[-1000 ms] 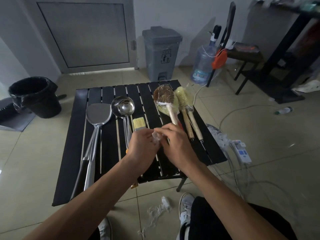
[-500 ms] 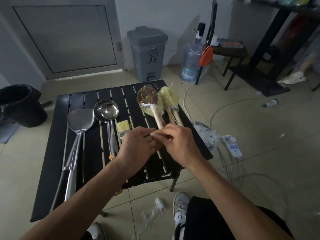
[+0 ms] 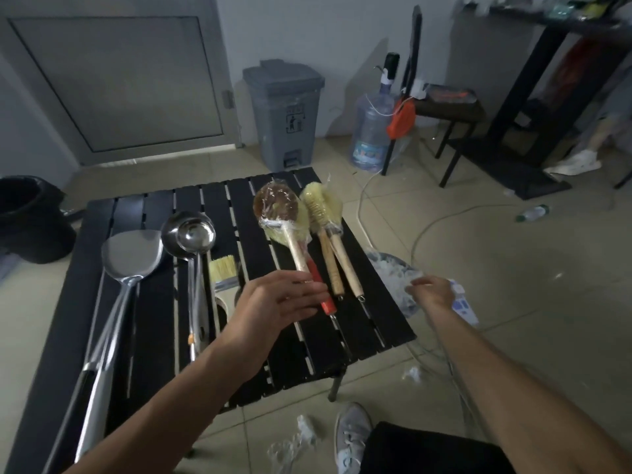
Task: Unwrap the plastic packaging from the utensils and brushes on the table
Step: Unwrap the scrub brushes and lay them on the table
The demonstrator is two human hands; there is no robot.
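Observation:
On the black slatted table (image 3: pixel 359 336) lie a steel spatula (image 3: pixel 131 258), two nested ladles (image 3: pixel 189 234) and a bare flat bristle brush (image 3: pixel 224 271). Further right, a round brown brush (image 3: pixel 275 206) and yellow bottle brushes (image 3: pixel 319 206) have clear plastic around their heads; one has a red handle (image 3: pixel 321 292). My left hand (image 3: pixel 277 306) hovers open over the brush handles, fingers spread, holding nothing. My right hand (image 3: pixel 432 292) is off the table's right edge, above a heap of crumpled plastic wrap (image 3: pixel 390 271). Its fingers are curled and blurred, so what they hold is unclear.
A grey pedal bin (image 3: pixel 284 111) and a water jug (image 3: pixel 371 131) stand behind the table, with a black bin (image 3: pixel 27 217) at the left. A power strip (image 3: pixel 461 302) and cables lie at the right. Plastic scraps (image 3: pixel 294 436) lie on the floor by my shoe (image 3: pixel 352 432).
My hands were together over the table, pinching a scrap of plastic. They have parted: the right hand swung right over the plastic heap, and the left hand opened above the brush handles.

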